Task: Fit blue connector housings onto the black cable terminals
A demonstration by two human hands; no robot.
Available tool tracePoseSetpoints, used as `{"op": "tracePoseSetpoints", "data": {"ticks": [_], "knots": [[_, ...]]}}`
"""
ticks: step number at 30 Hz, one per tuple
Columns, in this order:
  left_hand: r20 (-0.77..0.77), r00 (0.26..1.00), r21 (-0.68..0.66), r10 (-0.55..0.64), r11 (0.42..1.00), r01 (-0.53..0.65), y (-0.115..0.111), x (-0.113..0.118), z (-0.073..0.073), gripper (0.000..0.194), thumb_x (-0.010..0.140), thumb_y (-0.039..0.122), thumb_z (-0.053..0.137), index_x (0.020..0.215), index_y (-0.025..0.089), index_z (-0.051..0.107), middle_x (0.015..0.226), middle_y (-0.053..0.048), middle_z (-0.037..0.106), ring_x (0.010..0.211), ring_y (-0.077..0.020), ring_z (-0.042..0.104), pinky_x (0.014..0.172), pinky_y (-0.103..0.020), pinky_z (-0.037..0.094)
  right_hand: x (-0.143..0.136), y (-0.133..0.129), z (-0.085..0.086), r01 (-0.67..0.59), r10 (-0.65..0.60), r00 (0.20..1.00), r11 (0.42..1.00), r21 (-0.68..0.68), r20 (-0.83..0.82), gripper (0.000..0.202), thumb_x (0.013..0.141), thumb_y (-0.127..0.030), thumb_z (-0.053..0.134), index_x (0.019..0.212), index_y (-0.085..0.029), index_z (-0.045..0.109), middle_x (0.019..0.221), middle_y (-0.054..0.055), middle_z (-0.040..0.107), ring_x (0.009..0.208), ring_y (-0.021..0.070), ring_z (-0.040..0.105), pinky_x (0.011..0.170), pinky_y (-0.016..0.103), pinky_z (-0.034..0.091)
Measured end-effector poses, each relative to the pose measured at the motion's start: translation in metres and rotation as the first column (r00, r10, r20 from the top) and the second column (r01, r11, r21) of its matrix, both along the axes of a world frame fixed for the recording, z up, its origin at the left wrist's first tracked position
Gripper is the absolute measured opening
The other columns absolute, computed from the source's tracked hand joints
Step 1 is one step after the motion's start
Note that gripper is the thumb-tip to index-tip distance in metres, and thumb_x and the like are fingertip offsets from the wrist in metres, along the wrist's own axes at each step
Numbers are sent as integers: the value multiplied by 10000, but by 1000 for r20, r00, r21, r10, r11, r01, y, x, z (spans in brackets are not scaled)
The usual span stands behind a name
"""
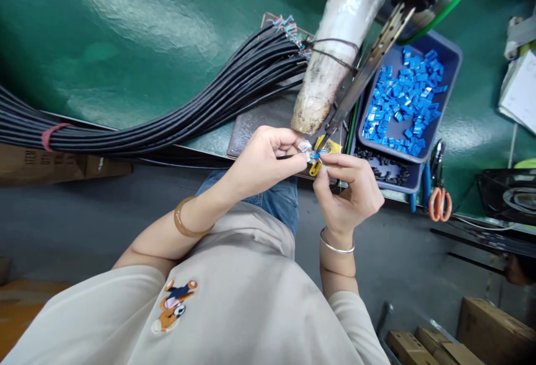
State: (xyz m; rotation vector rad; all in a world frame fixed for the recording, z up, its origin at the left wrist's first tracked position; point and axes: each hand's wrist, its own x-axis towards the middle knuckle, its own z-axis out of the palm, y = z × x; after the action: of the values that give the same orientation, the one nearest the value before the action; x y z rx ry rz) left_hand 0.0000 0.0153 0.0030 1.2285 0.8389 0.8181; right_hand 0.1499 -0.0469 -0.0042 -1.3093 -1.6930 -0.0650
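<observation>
"ITEM" reads on the cardboard box [96, 168] below the bench. Your left hand [278, 153] clamps thumb and fingers on the stripped end of a black cable [288, 157]; your right hand [347, 189] seems to pinch a small blue connector [317, 155] at the wires. Both meet by the green bench's [146, 35] front edge, the plastic-wrapped duct [330, 52] near them, the connector tray [454, 69] to their right; green benchtop stretches left beyond the cable bundle [180, 119].
</observation>
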Motion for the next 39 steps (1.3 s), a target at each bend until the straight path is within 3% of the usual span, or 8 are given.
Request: {"op": "tracePoseSetpoints", "data": {"ticks": [10, 16, 23, 34, 39], "knots": [[-19, 999, 66, 40, 997, -39, -1, 0, 1, 95, 721, 126, 617, 630, 131, 591, 565, 34, 456, 528, -48, 407, 498, -176, 362, -1, 0, 5, 26, -26, 999, 1000, 7, 24, 210, 746, -45, 725, 843, -218, 656, 921, -6, 734, 836, 140, 708, 742, 294, 601], [-6, 1000, -19, -10, 1000, 10, 0, -1, -2, 93, 730, 111, 607, 640, 125, 587, 556, 46, 415, 513, -31, 363, 478, -160, 306, -2, -1, 2, 23, -23, 999, 1000, -5, 33, 183, 769, -56, 690, 795, -205, 586, 895, -4, 743, 815, 132, 713, 735, 280, 591], [36, 999, -66, 16, 998, -13, 2, 1, 2, 103, 719, 102, 610, 621, 126, 590, 553, 44, 446, 508, -30, 379, 475, -153, 312, -2, 1, 5, 23, -23, 999, 1000, -1, 31, 181, 760, -42, 684, 801, -195, 597, 897, 4, 741, 834, 137, 712, 756, 286, 588], [3, 1000, -94, -29, 995, 29, 2, -2, -1, 86, 711, 106, 627, 637, 132, 593, 546, 43, 436, 511, -40, 380, 475, -167, 319, -2, -3, 0, 44, -47, 991, 999, 28, 127, 177, 787, -100, 676, 809, -233, 562, 909, -4, 761, 779, 134, 729, 690, 268, 593], [1, 1000, -70, -31, 997, 31, -1, -3, 0, 35, 722, 146, 653, 721, 124, 626, 573, 43, 481, 510, -35, 408, 485, -158, 347, -2, -6, -1, 68, -83, 987, 992, 109, 139, 175, 782, -95, 697, 838, -224, 594, 884, -7, 768, 752, 122, 733, 671, 238, 591]]}}
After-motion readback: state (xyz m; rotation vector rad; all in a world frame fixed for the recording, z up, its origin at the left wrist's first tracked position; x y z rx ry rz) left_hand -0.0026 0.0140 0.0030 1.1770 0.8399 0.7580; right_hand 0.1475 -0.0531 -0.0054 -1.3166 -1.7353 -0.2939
